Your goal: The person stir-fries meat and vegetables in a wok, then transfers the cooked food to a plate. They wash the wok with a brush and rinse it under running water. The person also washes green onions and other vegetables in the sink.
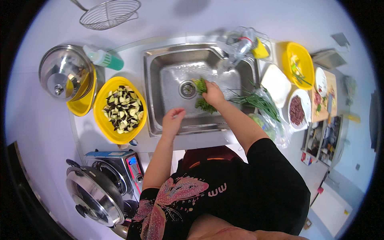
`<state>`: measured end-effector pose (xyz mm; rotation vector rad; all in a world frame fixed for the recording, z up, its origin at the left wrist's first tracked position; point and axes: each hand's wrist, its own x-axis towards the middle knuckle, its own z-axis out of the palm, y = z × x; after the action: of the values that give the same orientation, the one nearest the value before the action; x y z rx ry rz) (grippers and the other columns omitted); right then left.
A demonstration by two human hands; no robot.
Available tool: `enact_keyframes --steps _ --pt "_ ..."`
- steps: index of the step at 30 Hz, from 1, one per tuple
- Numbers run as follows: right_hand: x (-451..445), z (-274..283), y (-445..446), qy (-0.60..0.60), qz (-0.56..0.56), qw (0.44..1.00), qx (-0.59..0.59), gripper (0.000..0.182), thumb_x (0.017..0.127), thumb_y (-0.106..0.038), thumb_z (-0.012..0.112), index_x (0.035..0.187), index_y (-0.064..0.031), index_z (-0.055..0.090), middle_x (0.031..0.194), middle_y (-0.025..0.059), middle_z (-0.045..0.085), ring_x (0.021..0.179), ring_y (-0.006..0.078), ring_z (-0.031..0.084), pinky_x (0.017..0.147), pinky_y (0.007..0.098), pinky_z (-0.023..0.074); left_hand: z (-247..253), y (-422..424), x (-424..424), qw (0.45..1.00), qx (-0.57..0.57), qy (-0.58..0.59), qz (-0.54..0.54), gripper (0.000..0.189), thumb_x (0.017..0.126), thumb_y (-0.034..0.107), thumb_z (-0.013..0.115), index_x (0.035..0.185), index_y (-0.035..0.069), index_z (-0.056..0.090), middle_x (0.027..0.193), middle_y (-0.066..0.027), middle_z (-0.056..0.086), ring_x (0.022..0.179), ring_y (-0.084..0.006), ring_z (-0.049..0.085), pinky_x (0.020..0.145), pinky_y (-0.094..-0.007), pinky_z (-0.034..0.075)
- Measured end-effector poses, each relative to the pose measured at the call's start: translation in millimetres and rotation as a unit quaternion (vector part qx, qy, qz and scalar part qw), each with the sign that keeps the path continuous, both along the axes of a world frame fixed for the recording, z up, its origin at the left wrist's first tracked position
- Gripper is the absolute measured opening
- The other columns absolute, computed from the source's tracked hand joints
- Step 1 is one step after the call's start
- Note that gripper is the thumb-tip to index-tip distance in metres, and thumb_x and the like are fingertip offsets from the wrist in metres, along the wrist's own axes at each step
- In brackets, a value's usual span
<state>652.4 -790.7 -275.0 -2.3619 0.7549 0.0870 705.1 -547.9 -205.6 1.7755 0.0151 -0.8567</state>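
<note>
In the stainless steel sink (168, 78), my right hand (213, 93) grips a bunch of leafy greens (200, 85). Its frilly leaves (205, 105) also hang below the hand. The drain strainer (188, 89) lies just left of the bunch. My left hand (174, 120) hovers over the sink's near part, its fingers curled together and nothing visible in them. Long green chives or scallions (258, 103) rest over the sink's right rim, partly on a clear plastic bag (280, 130). Wet patches shine on the sink floor.
Left of the sink stands a yellow basin (100, 111) of cut eggplant, near a green-liquid bottle (112, 61). A gas stove (114, 171) and lidded wok (93, 195) are nearer. Rightward are a white board (276, 85), a yellow basin (307, 64), a bowl of minced meat (297, 109) and a knife (330, 103).
</note>
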Motion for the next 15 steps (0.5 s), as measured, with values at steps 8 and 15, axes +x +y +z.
enact_keyframes --steps 8,15 --pt "-60 32 2 0.234 0.168 0.954 -0.087 0.052 0.087 -0.009 0.057 0.138 -0.0066 0.053 0.122 0.0161 0.058 0.120 0.0334 0.054 0.101 0.0415 0.0475 23 -1 8 0.998 -0.061 0.029 -0.006 0.021 0.091 0.018 0.072 0.109 0.006 0.072 0.098 0.0013 0.069 0.093 -0.0077 0.059 0.084 -0.0231 0.045" --pt "-108 158 -9 0.018 0.166 0.976 -0.140 0.053 0.084 -0.005 0.054 0.137 -0.0072 0.055 0.115 0.0144 0.059 0.113 0.0327 0.057 0.095 0.0413 0.0499 33 -5 9 0.996 -0.077 0.025 -0.040 0.021 0.093 0.016 0.071 0.110 0.004 0.071 0.099 0.0007 0.068 0.093 -0.0073 0.058 0.085 -0.0229 0.045"
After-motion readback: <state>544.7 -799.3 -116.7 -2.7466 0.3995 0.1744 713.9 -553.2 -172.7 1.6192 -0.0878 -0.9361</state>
